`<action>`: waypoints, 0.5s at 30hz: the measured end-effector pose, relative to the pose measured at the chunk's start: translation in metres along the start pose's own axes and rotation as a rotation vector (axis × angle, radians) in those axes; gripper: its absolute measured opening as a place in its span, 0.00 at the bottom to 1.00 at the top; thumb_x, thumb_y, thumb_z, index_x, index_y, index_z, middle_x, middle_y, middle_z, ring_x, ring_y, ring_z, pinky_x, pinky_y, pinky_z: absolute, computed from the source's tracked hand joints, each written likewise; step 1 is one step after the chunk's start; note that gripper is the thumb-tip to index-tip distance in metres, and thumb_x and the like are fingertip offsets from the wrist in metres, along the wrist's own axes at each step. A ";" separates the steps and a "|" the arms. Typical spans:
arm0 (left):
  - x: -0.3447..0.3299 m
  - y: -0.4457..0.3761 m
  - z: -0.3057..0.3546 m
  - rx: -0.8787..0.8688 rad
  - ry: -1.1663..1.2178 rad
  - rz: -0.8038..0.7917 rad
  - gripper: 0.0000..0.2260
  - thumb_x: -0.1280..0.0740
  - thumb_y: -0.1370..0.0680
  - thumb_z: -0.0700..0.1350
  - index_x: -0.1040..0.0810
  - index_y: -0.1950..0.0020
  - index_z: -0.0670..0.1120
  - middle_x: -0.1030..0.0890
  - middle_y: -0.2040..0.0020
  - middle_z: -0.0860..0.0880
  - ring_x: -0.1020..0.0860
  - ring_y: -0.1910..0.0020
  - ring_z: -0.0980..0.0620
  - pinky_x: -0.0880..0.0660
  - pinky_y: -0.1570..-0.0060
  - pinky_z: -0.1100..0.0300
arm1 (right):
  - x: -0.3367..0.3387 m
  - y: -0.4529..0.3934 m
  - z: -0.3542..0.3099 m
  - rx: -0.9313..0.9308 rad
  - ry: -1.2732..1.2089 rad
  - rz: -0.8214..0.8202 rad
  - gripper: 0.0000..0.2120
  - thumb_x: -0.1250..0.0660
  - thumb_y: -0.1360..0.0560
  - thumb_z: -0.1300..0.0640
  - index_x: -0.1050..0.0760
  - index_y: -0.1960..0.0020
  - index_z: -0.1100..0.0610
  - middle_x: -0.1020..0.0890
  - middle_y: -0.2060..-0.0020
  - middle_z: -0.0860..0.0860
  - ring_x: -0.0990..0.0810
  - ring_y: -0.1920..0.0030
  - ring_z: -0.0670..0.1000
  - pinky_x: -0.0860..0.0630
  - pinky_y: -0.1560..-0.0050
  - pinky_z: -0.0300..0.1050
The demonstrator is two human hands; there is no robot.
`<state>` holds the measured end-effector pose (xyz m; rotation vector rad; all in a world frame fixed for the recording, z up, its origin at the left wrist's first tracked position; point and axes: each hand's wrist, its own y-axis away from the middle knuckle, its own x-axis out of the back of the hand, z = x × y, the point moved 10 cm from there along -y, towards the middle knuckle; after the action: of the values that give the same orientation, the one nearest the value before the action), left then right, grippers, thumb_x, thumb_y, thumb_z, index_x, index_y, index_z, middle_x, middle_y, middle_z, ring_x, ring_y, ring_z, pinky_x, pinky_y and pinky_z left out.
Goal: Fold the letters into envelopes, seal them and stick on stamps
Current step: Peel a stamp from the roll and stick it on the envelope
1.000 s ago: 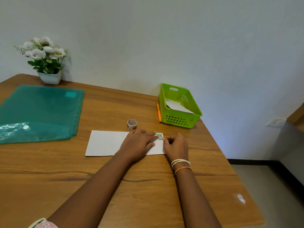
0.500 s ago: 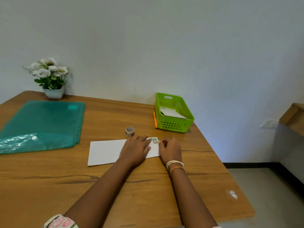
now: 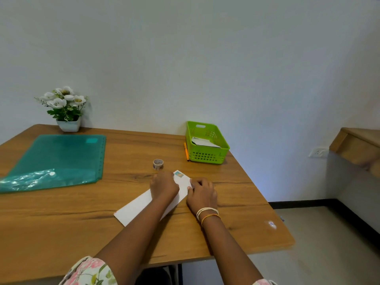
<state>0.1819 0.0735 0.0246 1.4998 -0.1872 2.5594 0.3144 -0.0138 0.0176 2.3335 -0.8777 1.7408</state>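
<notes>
A white envelope (image 3: 135,207) lies slanted on the wooden table (image 3: 61,221), its far end pointing toward the basket. A small teal stamp (image 3: 178,174) is on its far corner. My left hand (image 3: 164,185) rests flat on the envelope just below the stamp. My right hand (image 3: 202,193) grips the envelope's right edge with thumb and fingers. A roll of stamp tape (image 3: 158,164) stands just beyond my left hand.
A green plastic basket (image 3: 207,156) with white papers inside stands at the back right, an orange pen (image 3: 186,151) beside it. A teal plastic folder (image 3: 55,161) covers the left side. A white flower pot (image 3: 68,125) sits by the wall. The table edge runs close on the right.
The envelope has turned from lying level to slanting, its stamped end now farther away. Both hands stayed on it. The camera has tilted up and back.
</notes>
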 end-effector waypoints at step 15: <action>0.014 0.015 -0.038 0.233 0.193 -0.197 0.24 0.24 0.30 0.52 0.24 0.38 0.44 0.22 0.40 0.44 0.22 0.42 0.46 0.24 0.48 0.56 | 0.004 0.007 -0.004 0.003 -0.016 -0.028 0.16 0.43 0.21 0.51 0.26 0.36 0.40 0.27 0.40 0.50 0.31 0.38 0.53 0.31 0.40 0.49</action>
<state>0.1395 0.0676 0.0180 1.2545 0.2779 2.6122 0.3081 -0.0192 0.0212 2.3530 -0.8409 1.7172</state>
